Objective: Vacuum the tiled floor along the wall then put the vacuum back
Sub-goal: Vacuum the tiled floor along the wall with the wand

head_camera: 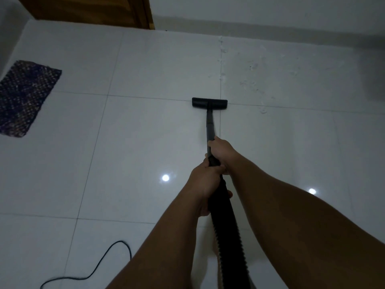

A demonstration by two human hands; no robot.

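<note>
We see two bare forearms reaching forward from the bottom edge, both stretched almost straight toward the wall. Between them runs one black ribbed plastic hose [226, 230], which passes up into the hands. The left hand [203, 184] is the nearer one; its fingers are wrapped closed around the top of the hose, with the back of the hand turned up. The right hand [220, 150] sits just beyond it, touching it, and is also curled tight around the one dark grey straight wand [210, 126].

Left of the hose, near the bottom edge, one thin black power cord [108, 261] lies in a loose curve on the glossy white tiled floor [129, 142]. Two small round light reflections shine on the tiles, one at each side of the hands.

The long axis of the wand runs away from us, pointing to the wall and tilted down. At its far end one flat black floor nozzle [209, 102] rests on the tiles, its length lying crosswise to the wand, on a grout line.

Beyond the nozzle and to its right we see pale scattered crumbs [253, 76]. Far to its left lies one dark patterned woven mat [25, 97]. Behind all stands the white wall [260, 11], with one brown wooden door [89, 10] at its left.
</note>
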